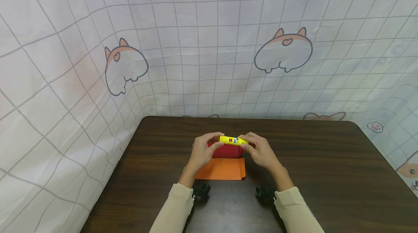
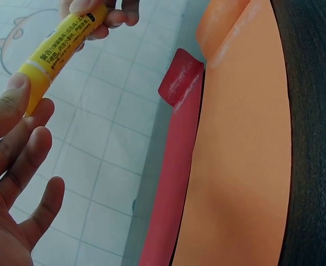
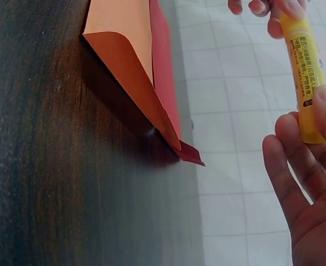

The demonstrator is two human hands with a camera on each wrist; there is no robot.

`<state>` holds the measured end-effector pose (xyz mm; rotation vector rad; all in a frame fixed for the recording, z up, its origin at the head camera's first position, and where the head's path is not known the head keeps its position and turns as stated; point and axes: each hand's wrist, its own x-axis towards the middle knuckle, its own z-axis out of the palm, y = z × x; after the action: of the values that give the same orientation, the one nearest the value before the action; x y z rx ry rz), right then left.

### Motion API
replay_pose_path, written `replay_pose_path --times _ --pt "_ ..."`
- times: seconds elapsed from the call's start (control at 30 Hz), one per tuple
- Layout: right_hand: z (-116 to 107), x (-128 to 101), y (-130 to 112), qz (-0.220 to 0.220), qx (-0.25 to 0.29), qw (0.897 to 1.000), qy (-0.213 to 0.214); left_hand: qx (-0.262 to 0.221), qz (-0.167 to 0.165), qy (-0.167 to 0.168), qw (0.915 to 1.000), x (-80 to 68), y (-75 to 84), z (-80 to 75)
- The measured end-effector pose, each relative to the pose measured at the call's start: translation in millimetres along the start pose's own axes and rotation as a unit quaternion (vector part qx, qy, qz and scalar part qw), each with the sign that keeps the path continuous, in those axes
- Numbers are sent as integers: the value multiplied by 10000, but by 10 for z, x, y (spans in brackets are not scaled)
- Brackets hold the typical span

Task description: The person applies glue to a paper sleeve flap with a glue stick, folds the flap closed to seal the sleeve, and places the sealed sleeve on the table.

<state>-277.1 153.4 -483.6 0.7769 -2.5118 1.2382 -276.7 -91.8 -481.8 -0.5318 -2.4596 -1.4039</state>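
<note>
Just above the orange paper [image 1: 222, 169], a yellow glue stick [image 1: 233, 140] is pinched at each end by left hand [image 1: 204, 149] and right hand [image 1: 259, 151] fingers — likely dropped if loosened.

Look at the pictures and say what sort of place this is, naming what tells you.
Probably a small craft table set up for recording: a dark wooden table screened by a cartoon-printed grid cloth, with an orange envelope and red envelope lying under a yellow glue stick held by both hands.
</note>
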Motion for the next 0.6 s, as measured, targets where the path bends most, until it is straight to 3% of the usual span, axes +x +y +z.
replay_pose_path --times 0.6 --pt "-3 2 1 97 93 9999 -23 23 16 -64 10000 5 -12 -11"
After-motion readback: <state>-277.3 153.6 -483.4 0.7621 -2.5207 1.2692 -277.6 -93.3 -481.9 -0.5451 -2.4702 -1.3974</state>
